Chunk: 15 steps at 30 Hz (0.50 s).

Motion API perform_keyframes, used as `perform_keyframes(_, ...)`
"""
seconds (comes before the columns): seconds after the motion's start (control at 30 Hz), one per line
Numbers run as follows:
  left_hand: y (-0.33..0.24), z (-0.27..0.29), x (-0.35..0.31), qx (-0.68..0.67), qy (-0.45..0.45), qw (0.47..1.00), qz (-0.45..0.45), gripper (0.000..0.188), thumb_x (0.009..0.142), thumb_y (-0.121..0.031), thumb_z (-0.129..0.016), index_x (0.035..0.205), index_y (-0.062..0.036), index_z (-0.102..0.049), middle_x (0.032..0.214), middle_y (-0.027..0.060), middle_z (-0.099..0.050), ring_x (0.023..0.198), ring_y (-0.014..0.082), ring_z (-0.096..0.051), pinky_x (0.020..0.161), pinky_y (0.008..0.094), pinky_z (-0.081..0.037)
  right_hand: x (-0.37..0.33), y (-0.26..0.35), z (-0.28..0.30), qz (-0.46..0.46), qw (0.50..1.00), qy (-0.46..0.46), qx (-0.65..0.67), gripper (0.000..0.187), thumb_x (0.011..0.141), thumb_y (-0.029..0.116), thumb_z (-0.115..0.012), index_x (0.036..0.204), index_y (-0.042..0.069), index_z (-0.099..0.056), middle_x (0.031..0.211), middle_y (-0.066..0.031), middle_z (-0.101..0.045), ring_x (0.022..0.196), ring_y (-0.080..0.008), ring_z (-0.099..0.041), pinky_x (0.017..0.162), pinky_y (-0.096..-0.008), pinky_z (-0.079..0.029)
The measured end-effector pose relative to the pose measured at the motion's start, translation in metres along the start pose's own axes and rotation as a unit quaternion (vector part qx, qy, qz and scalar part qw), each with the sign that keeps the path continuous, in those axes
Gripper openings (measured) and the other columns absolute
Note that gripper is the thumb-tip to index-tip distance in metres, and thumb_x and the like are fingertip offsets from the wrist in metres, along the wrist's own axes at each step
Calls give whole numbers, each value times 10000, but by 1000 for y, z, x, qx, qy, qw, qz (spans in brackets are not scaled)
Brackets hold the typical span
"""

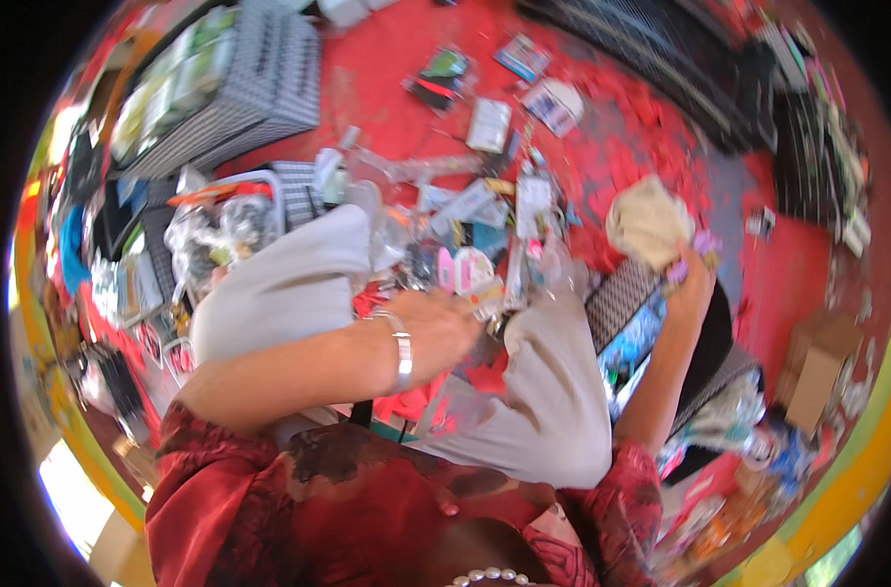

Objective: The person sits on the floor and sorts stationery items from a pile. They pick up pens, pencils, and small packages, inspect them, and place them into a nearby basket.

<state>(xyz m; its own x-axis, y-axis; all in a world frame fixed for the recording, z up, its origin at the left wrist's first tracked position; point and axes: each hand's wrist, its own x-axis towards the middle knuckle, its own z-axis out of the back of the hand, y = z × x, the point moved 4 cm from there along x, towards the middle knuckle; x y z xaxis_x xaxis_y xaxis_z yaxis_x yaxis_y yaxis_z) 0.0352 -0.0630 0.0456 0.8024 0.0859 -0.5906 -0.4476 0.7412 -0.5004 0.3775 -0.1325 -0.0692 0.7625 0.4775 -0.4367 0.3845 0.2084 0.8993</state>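
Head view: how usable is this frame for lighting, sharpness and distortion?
Head view: strong fisheye bending with a black rim around the picture; daylight is bright, with blown-out patches at the lower left edge; the whole frame is soft, and the small packets on the red floor are smeared; the left hand with its silver bracelet is blurred, as is the right hand near a cream cloth.

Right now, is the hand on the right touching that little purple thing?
Touching. The head view shows the right hand with its fingers closed around the small purple thing, no gap between them.
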Motion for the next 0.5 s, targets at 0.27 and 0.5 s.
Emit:
perform_keyframes(0.27, -6, -2, 5, 29, 2, 998, 56, 326, 658, -156, -632, 943, 0, -611, 951, 158, -600, 912, 289, -566, 700, 447, -469, -62, 49, -139, -4, 973, 208, -96, 174, 633, -10, -619, 763, 24, -507, 565, -40, -505, 406, -134, -477, 371, -256, -397)
perform_keyframes(0.5, -23, -14, 1, 43, 130, 991, 3, 488, 633, -213, -685, 1071, -28, -576, 1079, 179, -557, 983, 370, -521, 703, 574, -437, -155, 84, -289, 95, 919, 313, -220, 158, 623, 2, -672, 718, 8, -545, 563, -47, -536, 418, -107, -494, 380, -221, -389)
